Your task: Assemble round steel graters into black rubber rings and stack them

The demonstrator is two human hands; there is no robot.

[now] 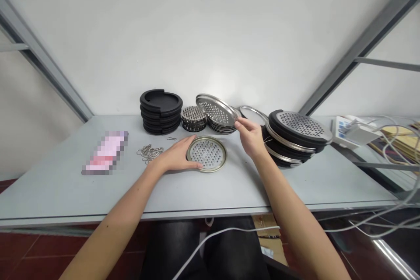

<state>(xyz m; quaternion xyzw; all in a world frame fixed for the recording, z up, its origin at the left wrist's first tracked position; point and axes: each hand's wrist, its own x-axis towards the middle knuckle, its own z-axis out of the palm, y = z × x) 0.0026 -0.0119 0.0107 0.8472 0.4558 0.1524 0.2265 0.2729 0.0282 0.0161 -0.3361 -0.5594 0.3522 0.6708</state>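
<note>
A round metal grater disc (pixel 207 154) lies flat on the table in front of me. My left hand (pixel 179 155) grips its left rim, the thumb at the near edge and the fingers at the far edge. Between thumb and fingers, my right hand (pixel 250 136) pinches the right edge of a second metal grater disc (pixel 215 108). That disc is tilted, its left side raised above a stack of similar discs (pixel 223 128). Left of the stack stands a pile of smaller perforated metal discs (pixel 193 118).
Black ring-shaped holders (pixel 160 113) are stacked at the back left. Wire clips (pixel 151 152) lie loose near my left wrist. A pixelated pink object (pixel 106 153) lies at left. Black-rimmed graters (pixel 297 138) are piled at right, beside a white power strip (pixel 344 133) and cables.
</note>
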